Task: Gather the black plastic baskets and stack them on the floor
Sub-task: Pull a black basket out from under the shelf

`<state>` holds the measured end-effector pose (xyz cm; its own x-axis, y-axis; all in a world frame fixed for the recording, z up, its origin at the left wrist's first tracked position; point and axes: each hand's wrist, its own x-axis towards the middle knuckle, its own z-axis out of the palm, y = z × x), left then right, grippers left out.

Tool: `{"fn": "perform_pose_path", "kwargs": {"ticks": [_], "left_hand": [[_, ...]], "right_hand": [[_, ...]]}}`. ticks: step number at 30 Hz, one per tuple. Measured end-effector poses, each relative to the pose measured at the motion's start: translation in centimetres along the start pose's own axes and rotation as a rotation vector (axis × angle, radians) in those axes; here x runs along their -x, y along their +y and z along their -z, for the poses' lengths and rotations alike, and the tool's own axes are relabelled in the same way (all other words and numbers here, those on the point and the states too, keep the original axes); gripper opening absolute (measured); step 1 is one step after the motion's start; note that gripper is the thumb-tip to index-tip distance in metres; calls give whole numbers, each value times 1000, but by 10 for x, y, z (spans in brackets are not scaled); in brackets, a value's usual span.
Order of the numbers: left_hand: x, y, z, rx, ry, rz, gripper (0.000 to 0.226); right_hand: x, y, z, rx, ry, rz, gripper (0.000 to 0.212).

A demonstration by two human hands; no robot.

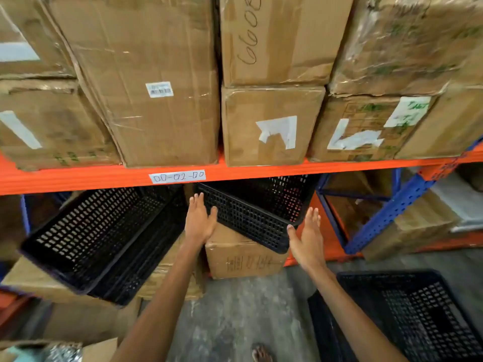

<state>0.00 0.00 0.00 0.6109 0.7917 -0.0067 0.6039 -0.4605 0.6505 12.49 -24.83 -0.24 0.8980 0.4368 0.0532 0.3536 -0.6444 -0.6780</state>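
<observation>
A black perforated plastic basket (251, 218) sits tilted on a cardboard box under the orange shelf beam. My left hand (200, 220) is open, its fingers spread against the basket's left end. My right hand (307, 236) is open beside the basket's right corner, thumb close to the rim. A second black basket (102, 239) lies tilted on boxes at the left. A third black basket (413, 317) stands on the concrete floor at the lower right.
The orange shelf beam (104, 178) runs overhead and carries large cardboard boxes (271, 126). A blue rack upright (386, 215) slants at the right. A small carton (243, 259) props the middle basket. My bare foot (261, 352) stands on the grey floor.
</observation>
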Motion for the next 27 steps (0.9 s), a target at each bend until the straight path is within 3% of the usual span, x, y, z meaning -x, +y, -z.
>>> {"fn": "perform_pose_path", "kwargs": {"ticks": [5, 11, 15, 21, 25, 27], "left_hand": [[-85, 9, -54, 189, -34, 240, 67], [-126, 24, -125, 309, 44, 428, 100], [-121, 26, -143, 328, 116, 456, 101], [-53, 45, -156, 177, 104, 557, 113], [-4, 47, -156, 64, 212, 600, 143], [4, 36, -144, 22, 235, 600, 147]], "right_hand": [[-69, 25, -40, -66, 39, -215, 77], [-121, 55, -75, -178, 53, -460, 68], [-128, 73, -81, -195, 68, -449, 41], [-135, 107, -39, -94, 1, -438, 27], [-136, 137, -9, 1, -64, -409, 36], [-139, 144, 1, 30, -110, -378, 37]]}}
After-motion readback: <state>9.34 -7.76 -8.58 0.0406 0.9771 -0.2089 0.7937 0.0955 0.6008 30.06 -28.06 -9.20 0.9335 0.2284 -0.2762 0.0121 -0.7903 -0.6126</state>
